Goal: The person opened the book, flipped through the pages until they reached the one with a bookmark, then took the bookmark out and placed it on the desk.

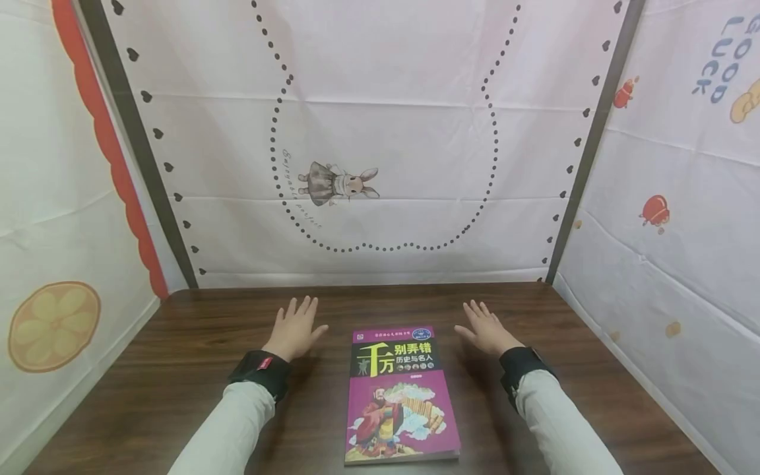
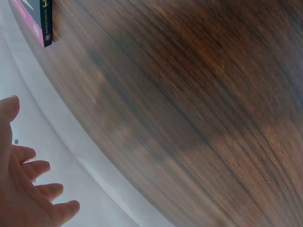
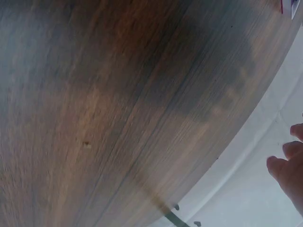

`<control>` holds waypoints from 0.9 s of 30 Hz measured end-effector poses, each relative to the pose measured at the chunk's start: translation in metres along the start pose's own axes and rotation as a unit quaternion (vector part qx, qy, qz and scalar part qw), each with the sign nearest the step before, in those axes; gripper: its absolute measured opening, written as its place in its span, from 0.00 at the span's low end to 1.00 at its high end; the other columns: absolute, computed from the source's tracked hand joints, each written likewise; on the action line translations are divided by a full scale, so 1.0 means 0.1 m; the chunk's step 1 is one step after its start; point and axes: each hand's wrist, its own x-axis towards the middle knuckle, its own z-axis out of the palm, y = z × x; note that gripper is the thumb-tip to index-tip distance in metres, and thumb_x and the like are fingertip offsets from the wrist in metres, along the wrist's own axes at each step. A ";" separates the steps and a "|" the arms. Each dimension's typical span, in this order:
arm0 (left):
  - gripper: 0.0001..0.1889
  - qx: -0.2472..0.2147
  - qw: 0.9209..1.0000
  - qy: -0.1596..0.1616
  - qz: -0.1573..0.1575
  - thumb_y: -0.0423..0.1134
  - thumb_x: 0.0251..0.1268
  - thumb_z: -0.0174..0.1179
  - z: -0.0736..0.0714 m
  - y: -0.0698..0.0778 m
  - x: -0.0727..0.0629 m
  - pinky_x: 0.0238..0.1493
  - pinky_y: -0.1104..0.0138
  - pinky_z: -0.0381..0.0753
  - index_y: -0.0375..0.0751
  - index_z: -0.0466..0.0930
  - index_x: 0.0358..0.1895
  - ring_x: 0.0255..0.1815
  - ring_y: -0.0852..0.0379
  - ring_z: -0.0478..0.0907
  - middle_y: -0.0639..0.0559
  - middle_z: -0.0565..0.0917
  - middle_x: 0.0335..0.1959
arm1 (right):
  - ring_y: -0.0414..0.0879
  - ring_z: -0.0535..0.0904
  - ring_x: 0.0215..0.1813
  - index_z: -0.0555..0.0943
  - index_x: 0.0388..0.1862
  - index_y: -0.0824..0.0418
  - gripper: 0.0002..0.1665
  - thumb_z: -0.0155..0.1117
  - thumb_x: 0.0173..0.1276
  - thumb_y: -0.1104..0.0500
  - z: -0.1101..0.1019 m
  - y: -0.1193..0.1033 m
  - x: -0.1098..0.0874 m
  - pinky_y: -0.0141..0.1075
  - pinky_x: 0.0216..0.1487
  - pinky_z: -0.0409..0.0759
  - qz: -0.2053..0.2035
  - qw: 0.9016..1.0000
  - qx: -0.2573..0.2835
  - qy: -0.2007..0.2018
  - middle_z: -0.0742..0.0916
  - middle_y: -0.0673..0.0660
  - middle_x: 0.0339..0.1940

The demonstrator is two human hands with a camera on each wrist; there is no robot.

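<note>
A purple and black paperback book [image 1: 404,396] with large yellow and white Chinese characters lies flat on the brown wooden table [image 1: 320,422], cover up. To its left, my left hand [image 1: 295,333] hovers with fingers spread and nothing in it. My right hand [image 1: 488,330] is held the same way on the other side, also holding nothing. Neither hand touches the book. In the left wrist view, a corner of the book [image 2: 40,21] shows at the upper left, beyond the fingers [image 2: 35,168]. Only some fingertips [image 3: 279,163] appear in the right wrist view.
A white cloth [image 1: 386,132] with dotted lines and a rabbit picture hangs behind the table. White printed cloths stand on the left [image 1: 35,198] and right [image 1: 671,264]. Dark poles [image 1: 594,145] run up the back corners. Both wrists wear black bands [image 1: 261,373].
</note>
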 end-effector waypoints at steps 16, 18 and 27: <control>0.19 -0.144 0.982 -0.022 0.121 0.41 0.65 0.58 0.07 0.55 -0.21 0.59 0.49 0.74 0.34 0.77 0.55 0.58 0.44 0.76 0.40 0.81 0.53 | 0.63 0.69 0.66 0.67 0.65 0.71 0.30 0.54 0.71 0.53 0.03 -0.36 -0.11 0.56 0.65 0.68 -0.011 0.998 0.054 -0.006 0.76 0.70 0.63; 0.19 -0.148 0.980 -0.026 0.133 0.41 0.65 0.58 0.07 0.64 -0.28 0.59 0.49 0.74 0.35 0.77 0.56 0.58 0.44 0.76 0.40 0.81 0.53 | 0.63 0.73 0.62 0.70 0.61 0.72 0.27 0.55 0.70 0.55 0.05 -0.41 -0.15 0.55 0.62 0.72 -0.014 0.998 0.058 0.010 0.79 0.70 0.58; 0.20 -0.101 0.974 -0.003 0.203 0.43 0.63 0.59 0.07 0.97 -0.64 0.54 0.51 0.78 0.40 0.76 0.57 0.55 0.45 0.78 0.43 0.80 0.54 | 0.48 0.80 0.32 0.81 0.41 0.68 0.13 0.58 0.67 0.58 0.13 -0.58 -0.39 0.39 0.32 0.80 0.031 0.992 0.106 0.069 0.85 0.59 0.32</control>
